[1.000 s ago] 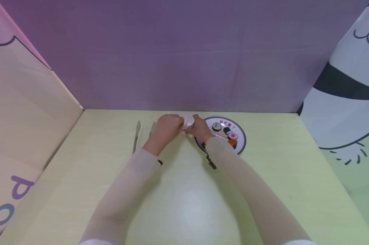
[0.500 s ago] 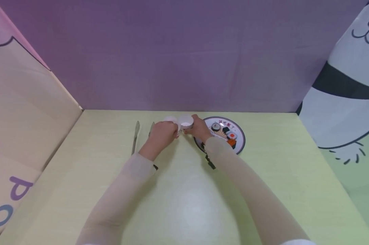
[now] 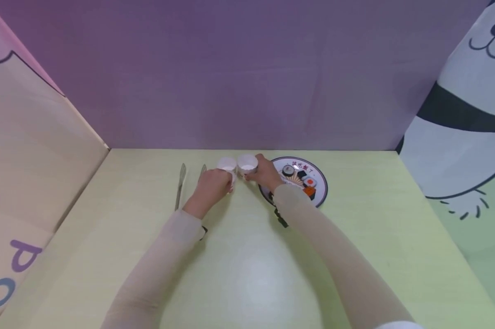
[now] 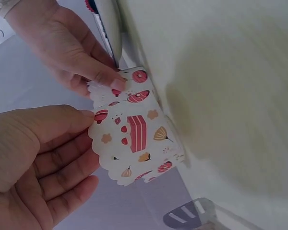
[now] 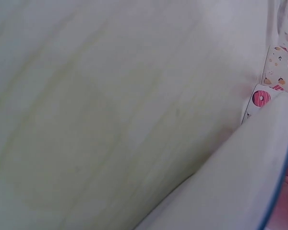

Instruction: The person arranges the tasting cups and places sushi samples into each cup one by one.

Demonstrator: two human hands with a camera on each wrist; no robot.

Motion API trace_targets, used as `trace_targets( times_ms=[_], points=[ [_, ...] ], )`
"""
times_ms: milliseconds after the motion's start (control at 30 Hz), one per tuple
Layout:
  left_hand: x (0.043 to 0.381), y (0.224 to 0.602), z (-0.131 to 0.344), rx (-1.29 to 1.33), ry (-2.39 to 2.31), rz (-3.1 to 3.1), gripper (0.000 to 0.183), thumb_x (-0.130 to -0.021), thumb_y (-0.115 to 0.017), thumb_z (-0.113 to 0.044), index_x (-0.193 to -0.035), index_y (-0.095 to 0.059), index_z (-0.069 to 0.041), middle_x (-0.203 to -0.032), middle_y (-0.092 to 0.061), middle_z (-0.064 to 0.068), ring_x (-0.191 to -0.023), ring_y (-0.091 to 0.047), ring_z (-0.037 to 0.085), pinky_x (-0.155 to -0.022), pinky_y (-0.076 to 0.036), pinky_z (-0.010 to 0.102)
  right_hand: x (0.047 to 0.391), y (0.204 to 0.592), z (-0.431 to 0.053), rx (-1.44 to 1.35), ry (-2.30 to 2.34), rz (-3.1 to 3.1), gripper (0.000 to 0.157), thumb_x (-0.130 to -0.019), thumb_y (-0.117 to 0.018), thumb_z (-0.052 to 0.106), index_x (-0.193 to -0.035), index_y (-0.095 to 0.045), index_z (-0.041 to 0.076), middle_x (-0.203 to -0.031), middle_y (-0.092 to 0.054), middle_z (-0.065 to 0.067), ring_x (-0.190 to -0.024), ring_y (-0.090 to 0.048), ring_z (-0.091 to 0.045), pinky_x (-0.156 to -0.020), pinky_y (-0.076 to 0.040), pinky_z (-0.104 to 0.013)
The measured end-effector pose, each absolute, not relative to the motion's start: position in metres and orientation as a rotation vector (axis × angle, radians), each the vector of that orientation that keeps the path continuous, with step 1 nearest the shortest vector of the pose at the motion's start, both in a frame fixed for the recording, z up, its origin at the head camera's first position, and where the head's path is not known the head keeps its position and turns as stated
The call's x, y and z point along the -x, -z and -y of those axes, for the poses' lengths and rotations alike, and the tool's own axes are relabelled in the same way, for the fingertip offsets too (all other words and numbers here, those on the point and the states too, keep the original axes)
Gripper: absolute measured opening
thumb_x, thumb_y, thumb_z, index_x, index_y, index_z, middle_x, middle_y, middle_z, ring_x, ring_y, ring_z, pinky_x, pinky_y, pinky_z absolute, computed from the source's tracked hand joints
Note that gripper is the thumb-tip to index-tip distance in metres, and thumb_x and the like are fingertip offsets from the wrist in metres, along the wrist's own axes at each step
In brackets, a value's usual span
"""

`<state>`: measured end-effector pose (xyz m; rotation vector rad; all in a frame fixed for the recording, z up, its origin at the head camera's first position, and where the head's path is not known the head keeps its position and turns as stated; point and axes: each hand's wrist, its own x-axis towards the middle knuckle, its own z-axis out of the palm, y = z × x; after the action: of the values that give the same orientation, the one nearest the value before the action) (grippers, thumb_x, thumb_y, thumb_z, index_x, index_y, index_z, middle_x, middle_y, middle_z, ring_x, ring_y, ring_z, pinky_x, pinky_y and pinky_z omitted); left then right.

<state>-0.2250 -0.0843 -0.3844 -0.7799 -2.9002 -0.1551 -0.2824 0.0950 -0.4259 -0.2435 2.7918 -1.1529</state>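
Side by side near the back of the table stand white paper baking cups with scalloped rims, printed with cakes and doughnuts. My left hand (image 3: 214, 183) is at the left paper cup (image 4: 134, 139), thumb and fingers pinching its rim in the left wrist view. My right hand (image 3: 265, 172) grips the right paper cup (image 3: 247, 164), thumb on its near side, just left of the plate. The cups' mouths face up in the head view. In the right wrist view the plate's edge hides most of the right hand; printed cup sides show at the far right.
A round plate (image 3: 319, 183) with sushi pictures and a dark rim lies beside the right hand, partly under that forearm. Two slender metal utensils lie left: one utensil (image 3: 180, 185) in full sight, the other utensil (image 3: 203, 169) partly behind the left hand. A purple wall (image 3: 247, 91) stands behind.
My left hand has moved left and slightly nearer, away from the right hand. The cups, bunched together between the hands before, now show as two separate mouths. The right hand stays almost still.
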Motion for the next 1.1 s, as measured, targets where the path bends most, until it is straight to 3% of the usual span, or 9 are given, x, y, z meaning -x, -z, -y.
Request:
trace_targets(
  times_ms=[267, 700, 1100],
  points=[
    [0.227, 0.392, 0.088, 0.762, 0.202, 2.896, 0.017, -0.082, -0.067, -0.007, -0.065, -0.063, -0.010, -0.066, -0.062, 0.003, -0.057, -0.055, 0.021, -0.052, -0.046, 0.036, 0.283, 0.426, -0.094, 0.223, 1.143, -2.802, 0.063, -0.077, -0.077, 0.016, -0.128, -0.043, -0.001, -0.122, -0.057, -0.019, -0.116, -0.053, -0.032, -0.102, -0.038, -0.041],
    [0.229, 0.399, 0.088, 0.781, 0.200, 2.912, 0.011, -0.082, -0.072, -0.016, -0.074, -0.068, -0.008, -0.073, -0.067, 0.005, -0.063, -0.061, 0.025, -0.053, -0.048, 0.038, 0.287, 0.430, -0.096, 0.242, 1.132, -2.812, 0.064, -0.077, -0.077, 0.016, -0.128, -0.043, -0.001, -0.121, -0.058, -0.019, -0.114, -0.054, -0.032, -0.100, -0.040, -0.040],
    [0.242, 0.380, 0.079, 0.781, 0.187, 2.872, 0.015, -0.086, -0.064, -0.015, -0.073, -0.067, -0.009, -0.069, -0.064, 0.003, -0.057, -0.056, 0.019, -0.052, -0.048, 0.037, 0.282, 0.424, -0.095, 0.240, 1.158, -2.792, 0.062, -0.078, -0.077, 0.015, -0.128, -0.043, -0.002, -0.121, -0.058, -0.020, -0.114, -0.053, -0.032, -0.100, -0.040, -0.041]
  ],
)
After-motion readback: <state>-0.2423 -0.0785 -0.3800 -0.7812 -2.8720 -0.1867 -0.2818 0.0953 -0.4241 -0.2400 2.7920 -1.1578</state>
